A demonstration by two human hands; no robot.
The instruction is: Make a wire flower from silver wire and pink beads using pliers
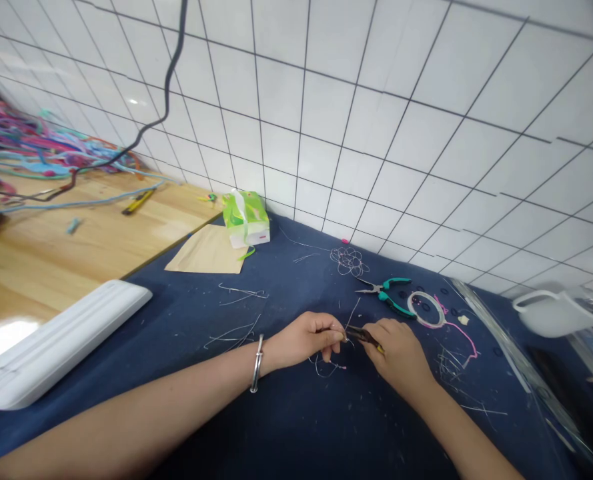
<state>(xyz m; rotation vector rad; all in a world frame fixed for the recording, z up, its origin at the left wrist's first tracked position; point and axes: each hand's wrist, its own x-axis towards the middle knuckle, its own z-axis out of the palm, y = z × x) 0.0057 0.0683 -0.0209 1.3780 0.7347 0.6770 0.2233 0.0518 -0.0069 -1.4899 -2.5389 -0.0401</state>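
Observation:
Between thumb and fingertips, my left hand [312, 339] pinches a thin metal wire [353, 312], one end of which sticks up. My right hand [399, 350] is wrapped round dark pliers with a bit of yellow on the handle [361, 334]; their jaws meet the wire at my left fingertips. Whether the jaws are fully closed is too small to tell. Below my left hand hangs or lies a thin wire loop [326, 368] with a small pink tip. Past my right hand lie teal-handled long-nose pliers [387, 292], jaws apart.
Loose wire pieces [231, 337] and a coiled wire bundle [350, 261] lie on the dark blue cloth [286, 427]. A white ring with pink cord [426, 310], a white cup [551, 313], a green tissue pack [246, 219], brown paper [209, 250] and a long white device [66, 340] surround the hands.

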